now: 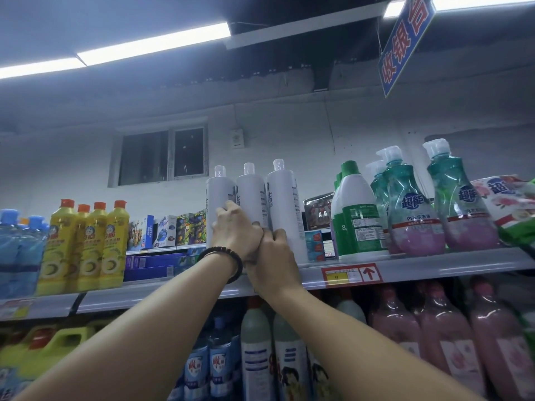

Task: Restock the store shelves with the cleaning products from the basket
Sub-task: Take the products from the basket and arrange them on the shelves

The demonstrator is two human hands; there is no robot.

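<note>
Both hands (left hand (236, 231), right hand (275, 257)) clasp the middle bottle (251, 195) of three white, clear-capped bottles (285, 204).

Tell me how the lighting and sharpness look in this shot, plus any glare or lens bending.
Head view throughout: the ceiling tube lights blow out to white with a hazy glow; the white bottles are evenly lit and fairly sharp; the pink bottles below them sit in shadow and look soft; the shelf edge bows slightly from wide-angle distortion.
</note>
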